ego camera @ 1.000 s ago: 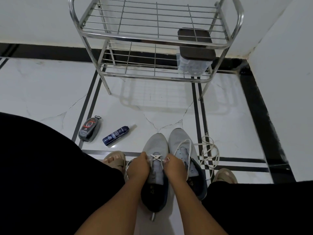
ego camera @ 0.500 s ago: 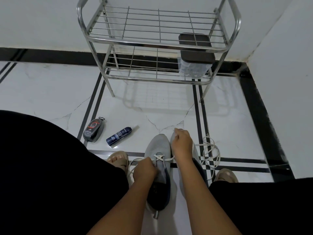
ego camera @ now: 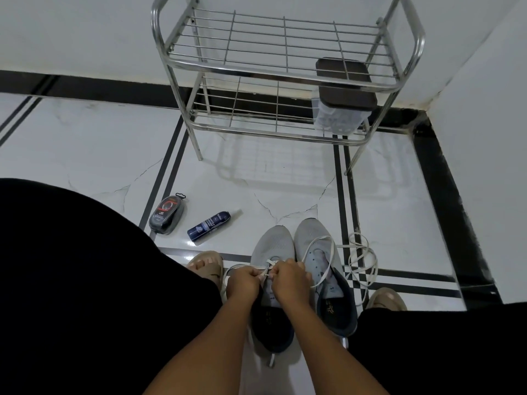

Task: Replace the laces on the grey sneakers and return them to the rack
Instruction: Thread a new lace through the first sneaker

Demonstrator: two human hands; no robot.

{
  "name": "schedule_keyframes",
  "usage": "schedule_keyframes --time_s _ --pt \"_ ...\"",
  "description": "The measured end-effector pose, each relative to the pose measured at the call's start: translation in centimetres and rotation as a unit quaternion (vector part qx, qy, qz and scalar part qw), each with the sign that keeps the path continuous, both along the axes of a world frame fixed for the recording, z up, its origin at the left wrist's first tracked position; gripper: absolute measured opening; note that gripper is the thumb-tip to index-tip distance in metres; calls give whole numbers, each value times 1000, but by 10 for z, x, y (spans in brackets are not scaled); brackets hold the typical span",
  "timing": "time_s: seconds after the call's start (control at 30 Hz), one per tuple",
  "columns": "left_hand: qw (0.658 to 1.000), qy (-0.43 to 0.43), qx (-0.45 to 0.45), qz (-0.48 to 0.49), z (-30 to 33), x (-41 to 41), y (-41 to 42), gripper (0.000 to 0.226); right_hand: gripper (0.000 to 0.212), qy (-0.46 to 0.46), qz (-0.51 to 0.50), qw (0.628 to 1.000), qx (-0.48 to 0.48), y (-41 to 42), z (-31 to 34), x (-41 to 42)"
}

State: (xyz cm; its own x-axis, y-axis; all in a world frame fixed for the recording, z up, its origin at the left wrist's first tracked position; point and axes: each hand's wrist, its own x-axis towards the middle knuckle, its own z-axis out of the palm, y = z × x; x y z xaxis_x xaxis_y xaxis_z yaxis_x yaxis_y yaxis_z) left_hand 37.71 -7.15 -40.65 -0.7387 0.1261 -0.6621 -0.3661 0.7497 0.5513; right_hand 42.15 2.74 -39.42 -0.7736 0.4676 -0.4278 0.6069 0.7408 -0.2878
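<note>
Head view puts the left sneaker directly in front of you on the floor, its mate touching it on the right. Both your hands are curled over the left shoe's lower eyelets: your left hand pinches one run of the white lace, your right hand pinches the other, fingertips nearly meeting just below the first crossing. By the look of it you are threading, with only the bottom cross done and most eyelets open. Next, you will likely need to feed each end through the following pair and pull the slack even. The right shoe carries a lace draped loosely over it, not threaded as far as I can tell, trailing into a loose coil on the floor beside it. Further out lie a spray can and a polish sponge. Beyond them stands the rack, a lidded box on its lower shelf.
</note>
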Motion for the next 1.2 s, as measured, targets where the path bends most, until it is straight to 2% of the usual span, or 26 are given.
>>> schedule_keyframes --time_s 0.27,0.4,0.47,0.53,0.6,0.67,0.7,0.77,0.8,0.83,0.87,0.9,0.93,0.97,1.0,1.03,1.07,1.1,1.13,1.2 --pt "998 43 -41 0 3 4 5 23 20 -8 38 999 38 -6 0 -5" --pt "999 16 -23 15 6 3 5 20 24 62 -25 998 17 -5 9 4" --pt "1000 5 -19 2 6 1 5 12 18 105 -55 991 63 -1 16 13" --pt "1000 -1 -25 17 4 1 7 15 28 68 -71 993 67 4 21 25" --pt "1000 -5 -18 22 4 1 7 12 36 -35 -63 997 31 6 20 37" --pt "997 -7 -27 69 3 0 8 14 28 -84 -54 995 4 6 16 46" --pt "992 -3 -21 128 4 -4 7 20 26 -82 -67 994 -10 7 15 48" --pt "960 73 -7 269 4 -28 -5 31 25 -76 -104 991 -31 10 13 49" --pt "916 89 16 391 12 -47 -12 37 25 -79 -119 989 -39 12 13 48" --pt "848 85 93 515 21 -66 -18 43 26 -85 -132 987 -46 13 15 47" --pt "807 77 143 568 39 -84 -22 46 26 -91 -142 984 -50 14 16 45" --pt "799 118 128 575 43 -94 -27 43 26 -99 -145 983 -51 14 16 44" --pt "810 162 113 552 53 -99 -25 38 26 -108 -139 983 -48 14 16 42" --pt "844 203 107 484 62 -101 -18 34 27 -115 -129 984 -45 14 16 39" --pt "909 225 71 344 67 -98 -9 34 29 -117 -120 985 -44 13 16 35" --pt "959 232 8 164 65 -85 -1 36 32 -114 -112 986 -43 13 16 31" --pt "978 206 -43 2 57 -68 6 35 34 -108 -104 988 -41 12 16 28" --pt "977 163 -80 -115 44 -51 9 31 33 -101 -97 989 -38 11 16 26" --pt "971 114 -110 -176 30 -35 9 29 31 -94 -93 991 -32 10 16 24" --pt "967 68 -146 -195 7 -9 4 29 29 -88 -90 992 -22 8 15 24"
